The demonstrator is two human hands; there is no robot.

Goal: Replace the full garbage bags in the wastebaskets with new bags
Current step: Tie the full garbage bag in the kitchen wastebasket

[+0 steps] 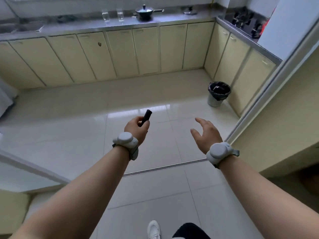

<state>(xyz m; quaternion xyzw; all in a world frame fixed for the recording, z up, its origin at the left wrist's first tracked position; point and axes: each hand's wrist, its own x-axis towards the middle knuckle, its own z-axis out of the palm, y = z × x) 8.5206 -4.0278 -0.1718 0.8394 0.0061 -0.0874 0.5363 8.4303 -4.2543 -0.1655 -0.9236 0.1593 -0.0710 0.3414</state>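
One wastebasket, two glasses, one black roll in the left hand.

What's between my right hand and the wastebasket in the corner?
Only bare glossy floor tile separates the right hand from the wastebasket, per the head view.

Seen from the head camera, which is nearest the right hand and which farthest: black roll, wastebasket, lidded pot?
1. Black roll, gripped in the left hand, beside the right hand.
2. Wastebasket, on the floor ahead, rightward.
3. Lidded pot, on the far counter.
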